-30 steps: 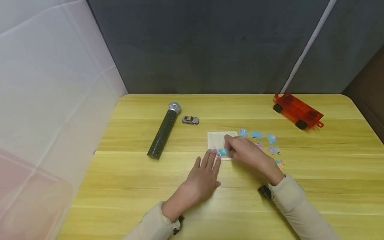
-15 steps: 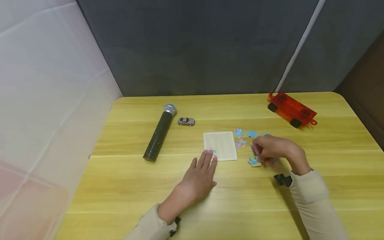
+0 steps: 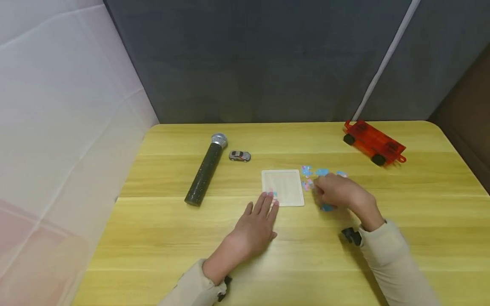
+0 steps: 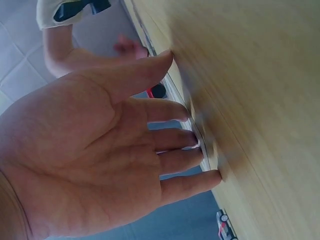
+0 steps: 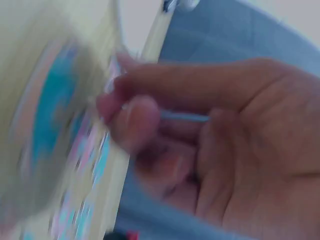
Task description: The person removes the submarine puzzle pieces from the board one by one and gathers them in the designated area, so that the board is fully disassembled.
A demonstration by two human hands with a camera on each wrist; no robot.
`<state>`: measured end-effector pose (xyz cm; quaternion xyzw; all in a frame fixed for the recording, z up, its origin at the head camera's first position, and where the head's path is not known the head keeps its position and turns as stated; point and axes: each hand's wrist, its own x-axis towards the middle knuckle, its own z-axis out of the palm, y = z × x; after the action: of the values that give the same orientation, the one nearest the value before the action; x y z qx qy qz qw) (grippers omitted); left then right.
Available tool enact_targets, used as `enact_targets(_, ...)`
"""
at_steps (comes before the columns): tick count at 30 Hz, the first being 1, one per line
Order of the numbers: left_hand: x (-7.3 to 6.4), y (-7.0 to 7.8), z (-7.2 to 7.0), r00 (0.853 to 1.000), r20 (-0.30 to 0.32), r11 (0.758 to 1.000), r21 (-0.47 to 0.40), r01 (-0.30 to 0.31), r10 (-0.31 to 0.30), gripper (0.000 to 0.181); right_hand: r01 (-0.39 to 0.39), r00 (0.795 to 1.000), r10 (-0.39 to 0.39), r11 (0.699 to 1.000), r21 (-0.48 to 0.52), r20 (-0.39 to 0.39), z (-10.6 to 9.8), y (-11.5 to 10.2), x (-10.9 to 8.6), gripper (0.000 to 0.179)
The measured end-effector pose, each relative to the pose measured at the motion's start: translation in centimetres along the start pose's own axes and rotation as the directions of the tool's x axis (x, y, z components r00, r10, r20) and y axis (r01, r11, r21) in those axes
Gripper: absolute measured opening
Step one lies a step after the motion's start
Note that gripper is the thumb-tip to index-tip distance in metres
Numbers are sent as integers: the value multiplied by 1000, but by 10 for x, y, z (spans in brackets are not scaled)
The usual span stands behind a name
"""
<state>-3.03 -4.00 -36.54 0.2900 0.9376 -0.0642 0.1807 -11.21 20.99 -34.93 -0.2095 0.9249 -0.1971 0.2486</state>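
Note:
My left hand [image 3: 254, 227] lies flat with its fingers spread, palm down in the head view. Its fingertips rest at the near-left corner of a square pale puzzle tray [image 3: 289, 182], over a pink and light-blue puzzle piece [image 3: 272, 194] there. My right hand [image 3: 340, 193] is beside the tray, low over the loose puzzle pieces. In the right wrist view its fingers [image 5: 137, 120] are curled and the thumb meets them; blur leaves me unable to tell whether a piece is pinched there. A teal puzzle piece with an orange edge [image 5: 55, 100] lies below, apart from the fingertips.
Loose puzzle pieces [image 3: 306, 171] lie right of the tray, some hidden under the right hand. A black microphone [image 3: 206, 170] with a silver head and a small toy car [image 3: 240, 156] are to the left. A red translucent toy wagon chassis [image 3: 375, 142] stands back right.
My right hand moved a teal piece from the tray to the table on the right, then shifted slightly left off it. The left hand stays at the tray corner.

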Motion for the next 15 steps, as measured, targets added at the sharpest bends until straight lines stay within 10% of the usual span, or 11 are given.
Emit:
enact_targets(4, 1, 1, 0, 1000, 12, 1000, 5, 20, -20, 73, 137, 979, -148, 987, -83, -141, 14, -29, 23, 5)
enact_targets(8, 3, 3, -1, 998, 26, 999, 2, 50, -50, 71, 174, 973, -186, 980, -96, -136, 31, -49, 46, 28)
enact_targets(15, 6, 7, 1, 996, 54, 997, 34, 73, -74, 71, 183, 969, -193, 980, -75, -155, 44, -52, 54, 13)
